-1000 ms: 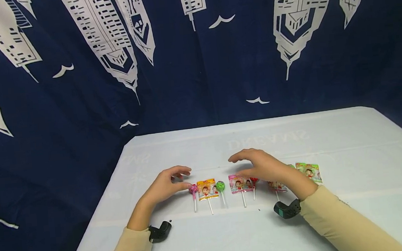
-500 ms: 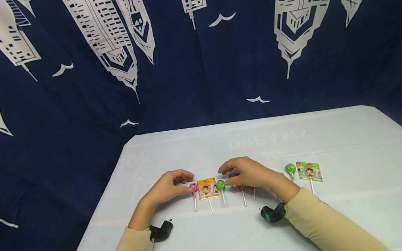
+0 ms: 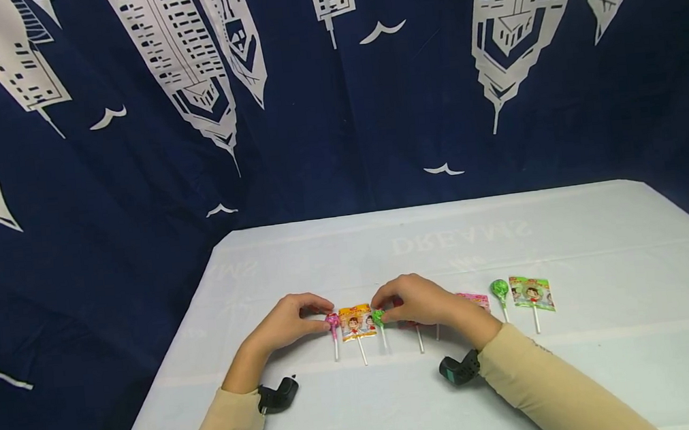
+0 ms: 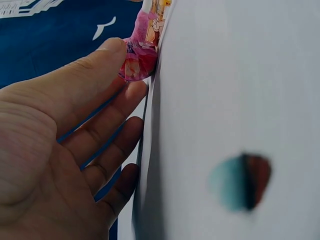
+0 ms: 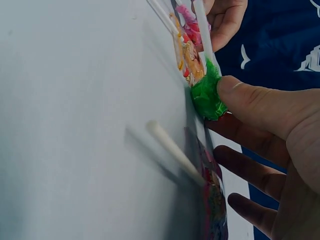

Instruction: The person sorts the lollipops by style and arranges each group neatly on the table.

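My left hand (image 3: 285,324) pinches the round head of a pink lollipop (image 3: 332,320) between thumb and index finger, the other fingers spread loosely in the left wrist view. My right hand (image 3: 418,302) holds the head of a green lollipop (image 5: 206,97) with thumb and index finger; its white stick points toward the person. Between the two hands lies a lollipop in a flat orange wrapper (image 3: 357,323). Under the right hand, a pink-wrapped lollipop (image 5: 214,195) is mostly covered, and another stick shows beside it.
To the right lie another pink wrapper (image 3: 475,300), partly behind the right wrist, a second round green lollipop (image 3: 500,289) and a lollipop in a flat green wrapper (image 3: 532,293). All rest on a white-covered table (image 3: 349,412). A dark blue printed cloth (image 3: 338,140) hangs behind.
My right hand has moved left from over the pink wrappers and taken hold of the green lollipop, uncovering the green lollipops at the right. The left hand has barely moved beside the pink lollipop.
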`<state>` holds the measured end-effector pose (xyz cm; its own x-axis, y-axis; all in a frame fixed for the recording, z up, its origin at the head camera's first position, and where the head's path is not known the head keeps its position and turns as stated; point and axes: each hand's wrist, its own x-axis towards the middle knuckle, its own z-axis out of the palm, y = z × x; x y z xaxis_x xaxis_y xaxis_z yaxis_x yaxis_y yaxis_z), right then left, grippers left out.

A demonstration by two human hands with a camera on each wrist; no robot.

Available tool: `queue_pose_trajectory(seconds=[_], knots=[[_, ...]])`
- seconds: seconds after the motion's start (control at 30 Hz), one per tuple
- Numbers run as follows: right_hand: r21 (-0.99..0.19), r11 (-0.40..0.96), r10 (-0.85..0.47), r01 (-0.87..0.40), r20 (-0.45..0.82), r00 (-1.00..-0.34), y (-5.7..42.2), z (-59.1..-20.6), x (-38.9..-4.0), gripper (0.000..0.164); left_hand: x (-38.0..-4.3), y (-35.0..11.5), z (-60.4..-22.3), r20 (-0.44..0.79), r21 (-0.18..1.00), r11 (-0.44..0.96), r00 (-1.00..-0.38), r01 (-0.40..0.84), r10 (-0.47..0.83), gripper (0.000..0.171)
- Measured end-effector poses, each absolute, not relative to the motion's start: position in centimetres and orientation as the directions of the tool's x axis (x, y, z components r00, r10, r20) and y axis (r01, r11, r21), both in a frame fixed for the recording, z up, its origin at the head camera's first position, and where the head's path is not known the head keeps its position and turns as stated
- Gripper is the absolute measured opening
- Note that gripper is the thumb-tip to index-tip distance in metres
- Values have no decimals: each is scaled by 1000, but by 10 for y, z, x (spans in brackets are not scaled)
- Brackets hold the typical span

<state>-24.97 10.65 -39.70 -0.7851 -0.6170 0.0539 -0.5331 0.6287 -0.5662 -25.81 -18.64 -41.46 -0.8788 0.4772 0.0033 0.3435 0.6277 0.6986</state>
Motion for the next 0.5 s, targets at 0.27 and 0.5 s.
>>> queue_pose_trajectory(seconds=[0.27,0.5], knots=[[-563,613,-628,-555,79,-774,107,-399,-249,16,-257,-185,-416,12,697,627,-880,348,476,26],[-570,607,-621,-553,93,-778,107,-403,-250,16,-256,-184,-416,22,699,622,-880,353,475,21]])
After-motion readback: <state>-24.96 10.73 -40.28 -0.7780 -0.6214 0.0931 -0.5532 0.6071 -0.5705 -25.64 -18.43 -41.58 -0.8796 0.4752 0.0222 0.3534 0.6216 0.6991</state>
